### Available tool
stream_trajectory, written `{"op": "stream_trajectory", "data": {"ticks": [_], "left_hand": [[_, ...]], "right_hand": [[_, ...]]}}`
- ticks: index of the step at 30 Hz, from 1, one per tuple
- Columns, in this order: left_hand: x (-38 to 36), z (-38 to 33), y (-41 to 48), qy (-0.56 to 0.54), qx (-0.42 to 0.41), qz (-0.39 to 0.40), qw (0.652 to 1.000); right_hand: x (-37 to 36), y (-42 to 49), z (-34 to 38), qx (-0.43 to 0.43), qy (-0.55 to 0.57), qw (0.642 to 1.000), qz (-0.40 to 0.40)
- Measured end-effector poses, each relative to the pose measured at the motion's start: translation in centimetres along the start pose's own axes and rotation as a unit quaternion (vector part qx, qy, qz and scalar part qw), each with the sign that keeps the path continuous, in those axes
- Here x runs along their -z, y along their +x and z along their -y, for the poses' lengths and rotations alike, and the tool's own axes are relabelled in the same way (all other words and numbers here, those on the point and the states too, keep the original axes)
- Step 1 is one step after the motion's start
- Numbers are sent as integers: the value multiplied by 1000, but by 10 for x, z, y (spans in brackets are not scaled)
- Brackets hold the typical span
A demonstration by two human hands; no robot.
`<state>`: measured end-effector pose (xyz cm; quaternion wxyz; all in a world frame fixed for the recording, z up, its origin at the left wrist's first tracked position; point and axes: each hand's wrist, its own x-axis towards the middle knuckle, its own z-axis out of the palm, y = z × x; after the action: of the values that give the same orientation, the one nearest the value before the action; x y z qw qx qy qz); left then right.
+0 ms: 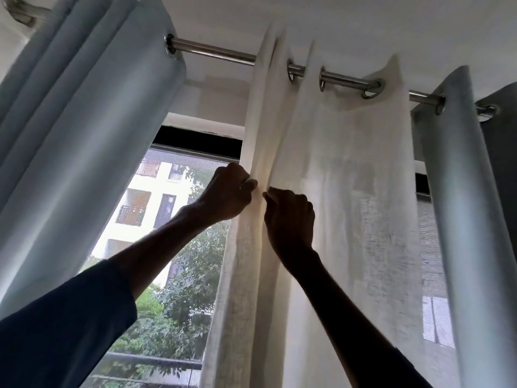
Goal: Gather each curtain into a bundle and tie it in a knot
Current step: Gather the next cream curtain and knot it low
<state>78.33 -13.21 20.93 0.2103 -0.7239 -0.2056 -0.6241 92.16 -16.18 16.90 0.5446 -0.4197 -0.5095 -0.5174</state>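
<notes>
Both hands are raised to the white curtain [335,169] hanging from the rod [215,53]. The left hand [228,191] pinches its left-edge folds, and the right hand [289,219] grips folds just beside it.

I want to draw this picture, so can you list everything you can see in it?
white curtain: one, cream-white, middle, hanging from the rod
left grey curtain: one, blue-grey, left side
right grey curtain: one, blue-grey, right side
rod: one, silver, across the top
window: one, black frame, behind the curtains
building: one, white, outside
trees: green, outside, lower down
left sleeve: one, dark blue, bottom left
left hand: pinches a white curtain fold
right hand: pinches the fold beside it
</notes>
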Motion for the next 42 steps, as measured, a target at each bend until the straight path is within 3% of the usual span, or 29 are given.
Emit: {"op": "stream_trajectory", "data": {"ticks": [6, 13, 16, 19, 21, 24, 27, 31, 34, 39, 42], "left_hand": [[-9, -17, 1, -7, -23, 13, 1000], [-12, -35, -4, -99, 66, -8, 993], [-13, -33, 0, -80, 75, 3, 994], [-16, -23, 5, -17, 59, 16, 998], [-18, -21, 6, 0, 50, 24, 998], [-23, -16, 4, -3, 57, 4, 998], [-26, -17, 5, -8, 66, -6, 998], [-29, -25, 5, 1, 48, 4, 999], [-29, -24, 5, 0, 40, 8, 999], [-24, -15, 4, 1, 49, 15, 999], [-21, -18, 1, 13, 23, 11, 1000]], "right_hand": [[15, -5, 7, 9, -47, 999, -1], [25, -17, 10, 59, -44, 995, 71], [35, -20, 7, 87, 34, 992, 86], [38, -14, -20, 30, 120, 980, 154], [41, -6, -51, -11, 117, 990, 71], [56, 17, -103, -80, -15, 994, -73], [66, 32, -141, -197, -102, 975, -30], [59, 32, -161, -266, -88, 960, 19], [53, 34, -159, -281, -13, 960, 12], [64, 45, -154, -206, -147, 963, -96], [73, 54, -163, -250, -144, 955, -64]]}}
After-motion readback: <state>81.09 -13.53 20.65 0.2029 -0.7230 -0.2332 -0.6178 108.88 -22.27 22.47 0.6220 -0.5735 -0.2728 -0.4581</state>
